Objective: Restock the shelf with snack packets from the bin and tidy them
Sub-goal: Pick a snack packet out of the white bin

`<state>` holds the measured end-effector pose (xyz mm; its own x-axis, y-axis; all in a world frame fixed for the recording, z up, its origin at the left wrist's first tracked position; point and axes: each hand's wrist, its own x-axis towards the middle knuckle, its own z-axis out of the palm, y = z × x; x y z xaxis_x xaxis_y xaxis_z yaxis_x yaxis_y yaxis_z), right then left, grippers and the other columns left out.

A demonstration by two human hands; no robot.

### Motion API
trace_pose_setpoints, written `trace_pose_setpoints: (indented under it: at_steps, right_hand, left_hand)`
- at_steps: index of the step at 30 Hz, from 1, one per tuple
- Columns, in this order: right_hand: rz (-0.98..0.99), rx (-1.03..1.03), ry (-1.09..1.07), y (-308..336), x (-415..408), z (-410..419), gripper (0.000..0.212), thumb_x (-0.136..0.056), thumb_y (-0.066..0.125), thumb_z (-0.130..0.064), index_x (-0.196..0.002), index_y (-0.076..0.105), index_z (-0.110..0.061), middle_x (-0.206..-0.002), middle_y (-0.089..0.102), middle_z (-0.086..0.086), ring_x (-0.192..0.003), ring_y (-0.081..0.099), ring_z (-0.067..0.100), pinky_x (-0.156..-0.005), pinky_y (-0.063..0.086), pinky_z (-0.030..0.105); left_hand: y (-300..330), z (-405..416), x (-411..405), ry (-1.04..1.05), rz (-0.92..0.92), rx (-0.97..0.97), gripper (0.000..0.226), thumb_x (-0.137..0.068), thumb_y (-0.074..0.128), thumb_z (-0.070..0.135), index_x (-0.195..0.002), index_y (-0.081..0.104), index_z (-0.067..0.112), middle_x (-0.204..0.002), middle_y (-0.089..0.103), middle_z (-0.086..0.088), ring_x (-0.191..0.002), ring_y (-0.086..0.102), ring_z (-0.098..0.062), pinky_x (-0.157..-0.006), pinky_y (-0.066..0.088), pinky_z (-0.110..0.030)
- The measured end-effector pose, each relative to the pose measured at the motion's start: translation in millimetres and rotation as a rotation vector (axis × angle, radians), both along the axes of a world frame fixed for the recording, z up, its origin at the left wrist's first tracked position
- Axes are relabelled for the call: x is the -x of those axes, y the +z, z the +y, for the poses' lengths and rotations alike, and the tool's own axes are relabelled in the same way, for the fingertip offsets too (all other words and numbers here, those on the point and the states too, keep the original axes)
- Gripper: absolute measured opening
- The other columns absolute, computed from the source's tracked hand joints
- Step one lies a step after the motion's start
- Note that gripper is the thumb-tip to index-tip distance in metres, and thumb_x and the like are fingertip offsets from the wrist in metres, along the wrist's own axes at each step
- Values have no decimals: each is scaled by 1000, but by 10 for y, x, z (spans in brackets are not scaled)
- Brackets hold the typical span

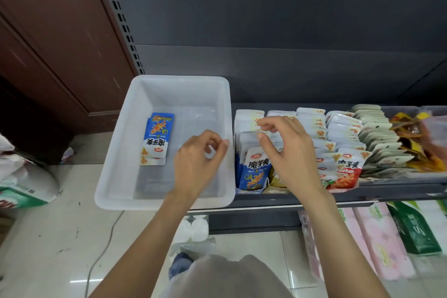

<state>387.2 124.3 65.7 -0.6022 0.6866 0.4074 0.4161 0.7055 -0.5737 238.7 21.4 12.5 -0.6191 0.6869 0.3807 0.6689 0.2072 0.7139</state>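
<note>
A translucent white bin [179, 78] stands at the left end of the dark shelf [387, 191]. Up to three blue snack packets [157, 138] lie stacked in its left half. My left hand [196, 164] hovers over the bin's right side, fingers loosely curled, holding nothing. To the right, rows of packets stand on the shelf: a blue-fronted row [255, 172], white packet backs [312, 121] and a red-fronted row [348, 172]. My right hand [287, 152] hangs over the blue row with curled fingers near the packet tops, gripping nothing that I can see.
Pale packets [377, 133] and orange-yellow packets [411, 133] fill the shelf further right. Pink tissue packs [372, 237] and a green pack [416, 232] sit on the level below. Sacks [24, 184] lie on the tiled floor at left, beside a brown panel [48, 43].
</note>
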Motion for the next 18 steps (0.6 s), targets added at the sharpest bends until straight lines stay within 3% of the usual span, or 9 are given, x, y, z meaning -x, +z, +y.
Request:
trace_pose_setpoints:
  at_steps: [4,8,12,16,18]
  right_hand:
    - [62,79,189,18,533,-218,16,-89,56,-12,-103,63,-16,-91,63,-8,-83,57,8,-74,46,24]
    - [-318,70,320,-368,1434,-327,27,-89,51,-9,-114,61,-16,-114,61,1,-104,58,22,-81,46,35]
    - [-706,-16,525,-869,2219,-277,56,-88,50,0,-141,41,-16,-148,37,4,-133,38,25,-101,37,37]
    - [-995,-184,701,-1182,2436,-162,64,-94,45,-2,-149,23,-29,-159,6,1,-146,8,21,-111,25,35]
    - [-1031,-147,645,-1195,2367,-135,64,-95,43,-5,-149,20,-32,-159,6,-4,-144,15,21,-110,28,35]
  left_hand:
    - [-196,-307,530,216,-32,-19,17,-83,57,35,-86,57,18,-76,60,7,-73,56,-13,-64,47,-32]
    - [-622,-430,1091,261,-46,454,50,-81,53,30,-125,50,6,-116,55,-16,-106,50,-36,-87,44,-46]
    - [-830,-416,1325,66,-79,890,63,-86,56,35,-141,32,15,-149,27,-7,-137,26,-23,-105,32,-37]
    - [-875,-497,1367,-134,-20,947,63,-86,57,31,-142,31,21,-154,17,-1,-141,19,-18,-108,31,-34]
    - [-853,-531,1385,-171,16,955,62,-89,53,31,-145,30,22,-155,15,2,-142,14,-16,-109,28,-32]
